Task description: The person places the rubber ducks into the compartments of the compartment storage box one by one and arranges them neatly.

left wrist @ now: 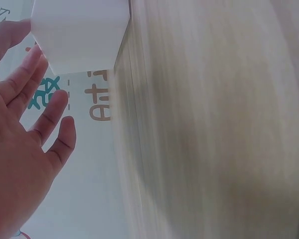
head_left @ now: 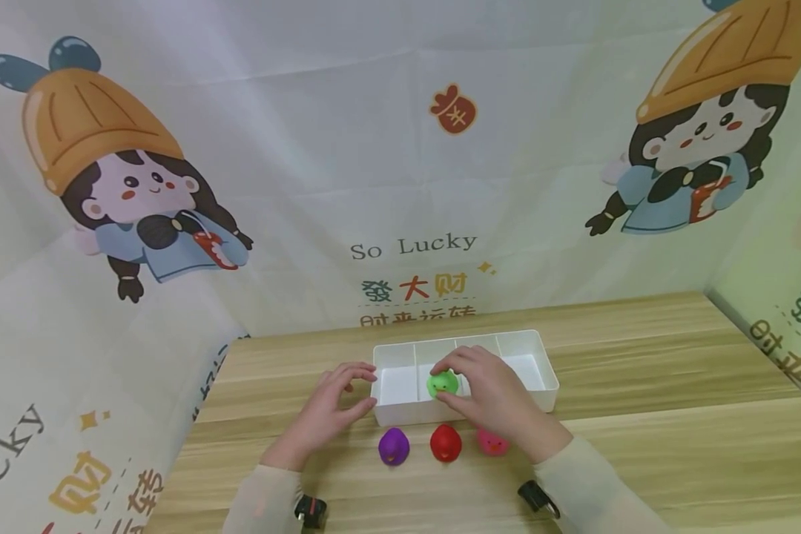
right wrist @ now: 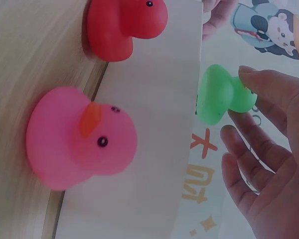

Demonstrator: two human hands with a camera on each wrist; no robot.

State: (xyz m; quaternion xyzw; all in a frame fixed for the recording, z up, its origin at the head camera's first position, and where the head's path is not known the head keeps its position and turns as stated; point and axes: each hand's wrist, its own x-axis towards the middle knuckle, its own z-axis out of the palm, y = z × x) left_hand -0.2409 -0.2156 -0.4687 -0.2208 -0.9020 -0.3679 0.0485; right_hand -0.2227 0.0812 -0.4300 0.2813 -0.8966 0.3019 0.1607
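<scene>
Nearby, red duck [head_left: 446, 443] in front of white tray [head_left: 400, 414]

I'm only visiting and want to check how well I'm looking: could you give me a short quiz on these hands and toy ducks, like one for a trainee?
1. Which duck does the right hand hold?
2. True or false: the red duck sits between the purple duck and the pink duck.
3. Fill in: the left hand is at the ____ end of the white tray, from the person's side.

Key:
1. The green duck.
2. True.
3. Left.
</scene>
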